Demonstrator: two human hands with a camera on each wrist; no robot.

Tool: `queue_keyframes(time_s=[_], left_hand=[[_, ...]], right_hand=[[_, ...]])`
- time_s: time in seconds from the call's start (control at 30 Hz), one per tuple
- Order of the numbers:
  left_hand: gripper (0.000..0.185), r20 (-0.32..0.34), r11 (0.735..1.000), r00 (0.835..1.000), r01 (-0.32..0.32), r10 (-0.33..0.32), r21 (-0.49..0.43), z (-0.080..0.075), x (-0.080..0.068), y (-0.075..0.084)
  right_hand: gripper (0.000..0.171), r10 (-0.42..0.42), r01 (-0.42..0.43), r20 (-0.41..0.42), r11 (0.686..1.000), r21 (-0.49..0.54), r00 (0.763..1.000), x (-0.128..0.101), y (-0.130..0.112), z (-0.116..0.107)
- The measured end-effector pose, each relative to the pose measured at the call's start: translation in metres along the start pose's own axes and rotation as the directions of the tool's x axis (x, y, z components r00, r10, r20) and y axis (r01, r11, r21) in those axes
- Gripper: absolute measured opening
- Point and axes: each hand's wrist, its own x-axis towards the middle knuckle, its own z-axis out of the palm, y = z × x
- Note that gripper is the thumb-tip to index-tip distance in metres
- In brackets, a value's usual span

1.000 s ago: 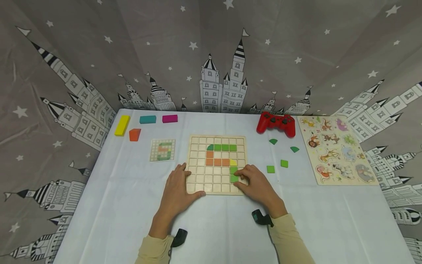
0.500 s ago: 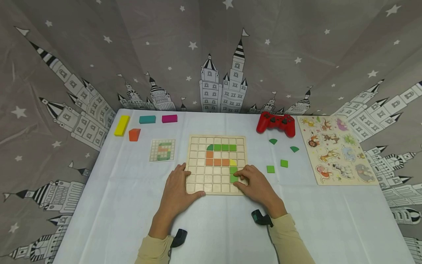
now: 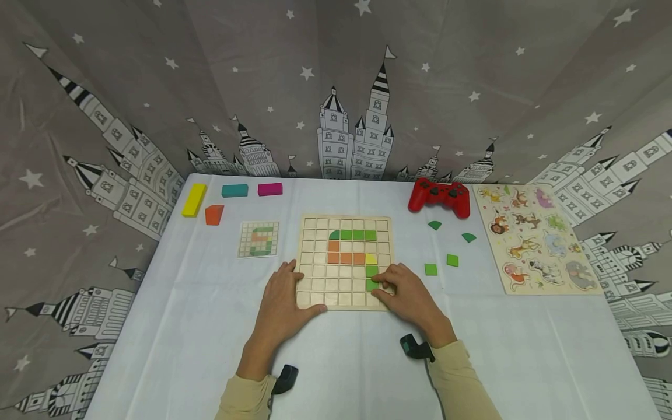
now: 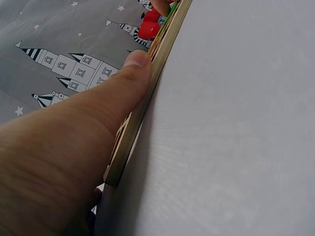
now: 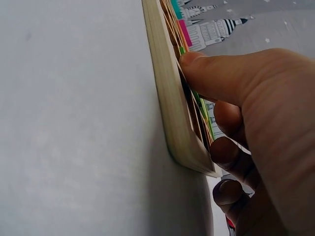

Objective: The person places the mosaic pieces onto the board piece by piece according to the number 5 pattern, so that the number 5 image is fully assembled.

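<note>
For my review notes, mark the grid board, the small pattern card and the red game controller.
Grid board (image 3: 332,284): head view, on a bare cell in its lower half.
Small pattern card (image 3: 258,239): head view, middle of its printed face.
Red game controller (image 3: 440,195): head view, middle of its body.

Around the grid board (image 3: 331,286), passage lies open at twelve and six o'clock; the pattern card (image 3: 259,239) obstructs nine, the red controller (image 3: 440,197) two, and green squares (image 3: 431,269) three.

Even light covers the tabletop (image 3: 346,361), with soft shadows (in both wrist views) beside the board (image 5: 174,118).
</note>
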Motion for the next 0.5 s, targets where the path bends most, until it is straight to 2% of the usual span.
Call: queue_keyframes(time_s=[0.5], left_hand=[[0.09,0.009,1.0,1.0,0.009,-0.009,-0.008,-0.0004,-0.0001,0.0007]], right_hand=[[0.024,-0.01,0.011,0.003,1.0,-0.015,1.0,-0.0003,-0.0009,0.0008]])
